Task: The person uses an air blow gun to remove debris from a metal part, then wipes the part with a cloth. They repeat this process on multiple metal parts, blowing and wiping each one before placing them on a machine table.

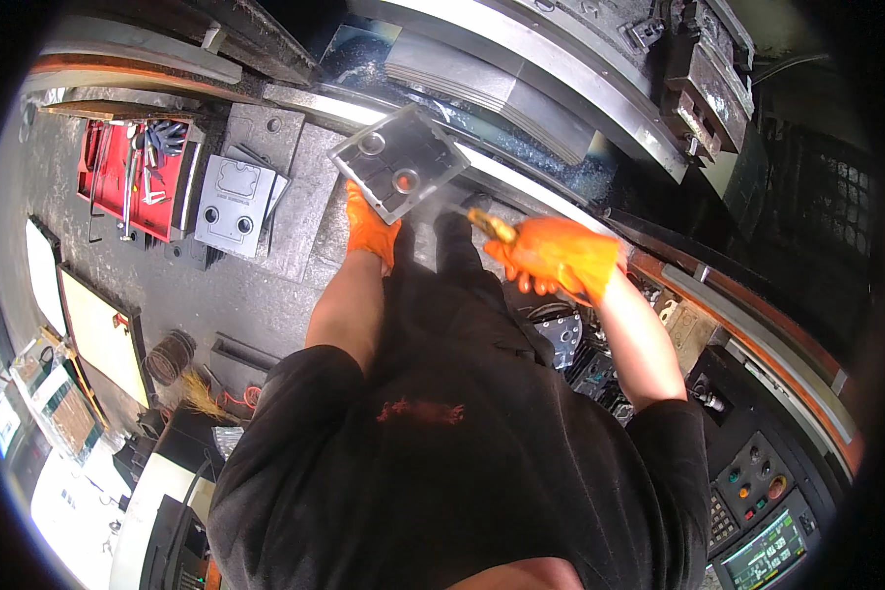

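Head cam view: person's L hand point(369, 226), orange-gloved, grips a metal plate point(388, 162) by its near-L edge; fingers mostly hidden behind. Plate sits above & ahead of L hand, approx. square w/ 2 round holes, so long axis can't be told; it's turned diamond-wise, 1 corner pointing away from the body, 1 back btwn the hands. R hand point(560, 254), also gloved, is closed round a yellow tool point(494, 226), long axis running fwd-L from the fist, blurred thin end aimed at the plate. Left of L hand: light grey plate point(234, 202), then red drawer point(157, 197) w/ tools.
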`<move>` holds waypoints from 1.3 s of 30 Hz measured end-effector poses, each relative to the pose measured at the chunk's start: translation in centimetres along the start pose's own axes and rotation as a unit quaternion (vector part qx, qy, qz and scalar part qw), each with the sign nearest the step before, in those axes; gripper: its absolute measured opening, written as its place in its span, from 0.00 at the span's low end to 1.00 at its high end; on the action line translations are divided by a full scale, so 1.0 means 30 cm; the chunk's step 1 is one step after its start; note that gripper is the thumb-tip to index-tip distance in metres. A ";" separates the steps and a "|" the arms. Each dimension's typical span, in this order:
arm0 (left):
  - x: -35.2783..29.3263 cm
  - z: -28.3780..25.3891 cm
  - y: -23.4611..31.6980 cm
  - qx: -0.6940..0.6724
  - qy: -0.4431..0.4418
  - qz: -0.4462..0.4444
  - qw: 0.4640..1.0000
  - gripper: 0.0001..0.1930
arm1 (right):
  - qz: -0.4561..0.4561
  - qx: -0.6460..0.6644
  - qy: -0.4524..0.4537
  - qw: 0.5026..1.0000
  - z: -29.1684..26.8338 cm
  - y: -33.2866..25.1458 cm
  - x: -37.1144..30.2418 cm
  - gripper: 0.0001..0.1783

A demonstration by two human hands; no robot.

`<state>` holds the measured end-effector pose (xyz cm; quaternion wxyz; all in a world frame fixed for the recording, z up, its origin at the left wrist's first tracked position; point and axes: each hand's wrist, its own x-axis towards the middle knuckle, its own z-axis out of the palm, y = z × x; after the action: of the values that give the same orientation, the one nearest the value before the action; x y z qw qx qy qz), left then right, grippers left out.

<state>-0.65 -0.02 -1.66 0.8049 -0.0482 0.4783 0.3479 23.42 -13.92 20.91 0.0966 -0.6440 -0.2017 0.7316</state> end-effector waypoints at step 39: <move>-0.037 0.022 -0.013 -0.040 -0.064 0.020 0.997 0.27 | 0.103 -0.250 0.019 0.963 -0.039 -0.300 0.006 0.31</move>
<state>-0.24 -0.61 -0.53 0.8245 -0.0486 0.4119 0.3851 23.47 -5.56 24.42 -0.1393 -0.6787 -0.3090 0.6515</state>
